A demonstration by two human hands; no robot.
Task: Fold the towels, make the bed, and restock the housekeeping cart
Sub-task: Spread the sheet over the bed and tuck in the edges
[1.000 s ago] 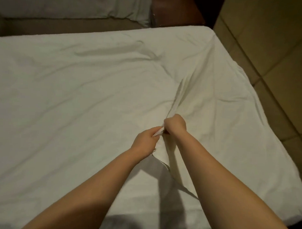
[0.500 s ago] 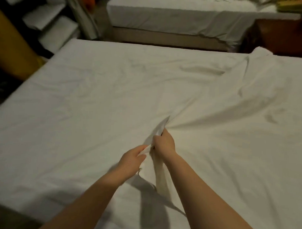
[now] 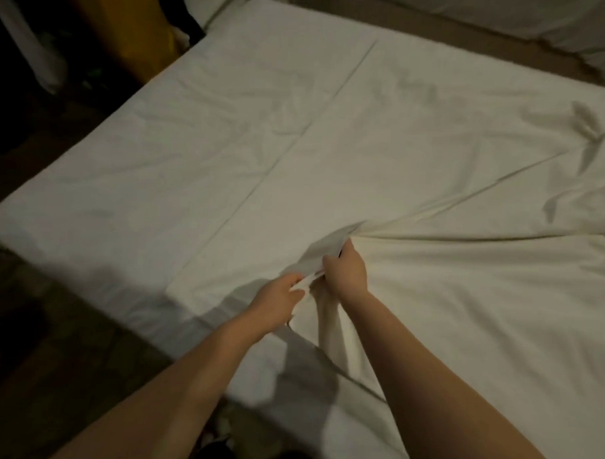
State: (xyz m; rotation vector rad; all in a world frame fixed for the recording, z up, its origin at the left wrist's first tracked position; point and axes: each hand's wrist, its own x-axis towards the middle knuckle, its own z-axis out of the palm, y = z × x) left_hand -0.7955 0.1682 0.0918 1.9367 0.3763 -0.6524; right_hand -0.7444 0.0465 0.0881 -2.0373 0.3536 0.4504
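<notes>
A white sheet (image 3: 416, 157) lies spread over the bed (image 3: 100, 188), with creases fanning out to the right from a bunched edge. My right hand (image 3: 347, 268) grips that bunched edge near the bed's front middle. Just left of it and a little nearer, my left hand (image 3: 278, 297) pinches the same strip of sheet. The sheet's left edge runs as a straight line across the mattress, leaving the left part of the bed uncovered by it.
A second bed (image 3: 507, 20) with white bedding stands beyond a gap at the top right. A yellow object (image 3: 130, 24) and dark shelving with white items stand at the upper left. Dark floor (image 3: 50, 340) lies along the bed's left side.
My view has swung left, from the bed's right edge to its left corner. Both hands keep hold of the sheet's bunched edge, and the creases now pull from the right.
</notes>
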